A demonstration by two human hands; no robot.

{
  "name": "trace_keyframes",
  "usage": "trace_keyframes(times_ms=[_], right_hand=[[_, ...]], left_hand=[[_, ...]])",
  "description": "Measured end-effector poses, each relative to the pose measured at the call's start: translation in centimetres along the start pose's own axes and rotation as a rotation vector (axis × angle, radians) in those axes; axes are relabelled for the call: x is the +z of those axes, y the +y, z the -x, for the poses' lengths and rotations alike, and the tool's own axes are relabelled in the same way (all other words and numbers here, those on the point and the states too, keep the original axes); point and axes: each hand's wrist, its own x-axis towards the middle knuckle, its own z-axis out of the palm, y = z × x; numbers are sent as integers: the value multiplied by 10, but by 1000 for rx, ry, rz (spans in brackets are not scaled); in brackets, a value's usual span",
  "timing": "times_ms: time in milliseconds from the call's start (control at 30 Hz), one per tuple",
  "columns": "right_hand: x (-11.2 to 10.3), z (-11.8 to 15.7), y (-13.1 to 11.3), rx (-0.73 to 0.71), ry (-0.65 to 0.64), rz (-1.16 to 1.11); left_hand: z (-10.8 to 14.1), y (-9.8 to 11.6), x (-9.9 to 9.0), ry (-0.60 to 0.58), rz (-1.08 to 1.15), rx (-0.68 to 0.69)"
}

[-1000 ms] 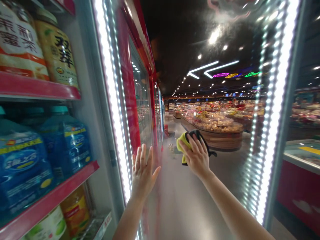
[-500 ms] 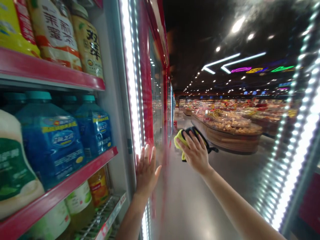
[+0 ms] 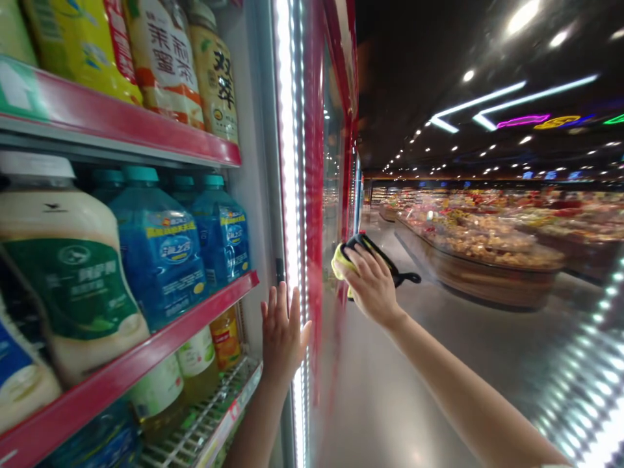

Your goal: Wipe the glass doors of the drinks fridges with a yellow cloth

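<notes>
My right hand (image 3: 373, 286) is stretched out in the middle of the view. Under its fingers is a cleaning cloth (image 3: 340, 263), yellow-green on one side and dark grey on the other, with a dark loop hanging off to the right. The cloth is spread flat, as if against a clear glass pane, though the pane itself barely shows. Raised beside the bright LED strip (image 3: 292, 169) of the fridge frame, my left hand (image 3: 283, 338) has its fingers stretched and holds nothing. Whether its palm touches the frame I cannot tell.
On the left, fridge shelves with a red edge strip (image 3: 195, 305) hold several drinks, among them blue bottles (image 3: 166, 260) and a large green-labelled bottle (image 3: 78, 279). A wood-sided produce stand (image 3: 487, 276) is beyond the floor (image 3: 375, 403) on the right.
The view has turned left, so more of the shelves shows. My right hand and the cloth sit slightly further left and higher in the view. The left hand stays raised near the light strip.
</notes>
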Motion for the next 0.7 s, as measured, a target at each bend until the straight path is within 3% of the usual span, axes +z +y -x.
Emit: trace_keyframes(times_ms=[100,233,333,467,567,633,700], right_hand=[[19,-25,-19,75,33,-21],[37,-6,-51,-177,-84,-130],[33,8,-49,-294,-88,-181],[27,-31,-34,-74,47,-148],[36,-57,-41,56,114,-121],[46,-46,-57,42,102,-118],[54,-10,-77,-4,63,-117]], left_hand=[[1,-1,-4,-11,-18,-20],[6,-3,-7,-48,-38,-27],[12,-7,-10,-58,-44,-40],[19,-11,-13,-49,-55,-56],[22,-10,-14,-49,-67,-68],[24,-9,-14,-49,-68,-79],[28,-9,-13,-50,-64,-97]])
